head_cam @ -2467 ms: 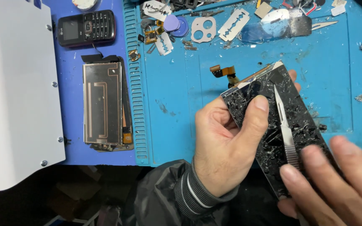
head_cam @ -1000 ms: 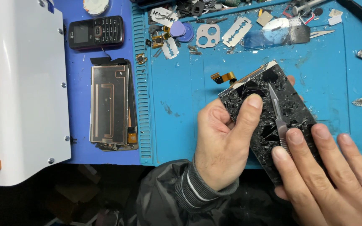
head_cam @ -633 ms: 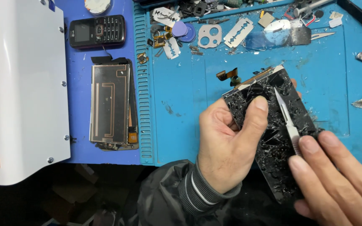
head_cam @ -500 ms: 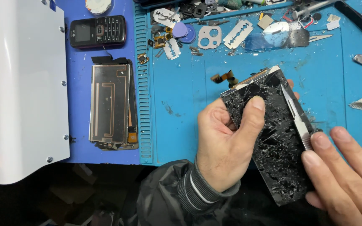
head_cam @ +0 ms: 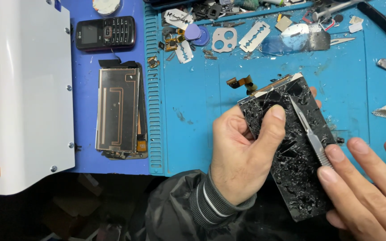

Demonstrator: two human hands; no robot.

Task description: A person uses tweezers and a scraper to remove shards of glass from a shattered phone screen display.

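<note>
My left hand grips a shattered black phone screen, thumb pressed on the cracked glass, fingers under its left edge. The screen lies tilted over the blue work mat, an orange flex cable sticking out at its top. My right hand holds a thin metal scalpel flat against the glass, blade tip pointing up toward the screen's top edge. Glass splinters lie around the screen.
A phone back panel with copper coil and a small black keypad phone lie on the darker blue mat. A white machine stands at left. Razor blades, picks and small parts litter the mat's top.
My right hand slid the scalpel back and forth over the cracked glass, from the middle toward the right edge and back. My left hand kept its grip on the screen.
</note>
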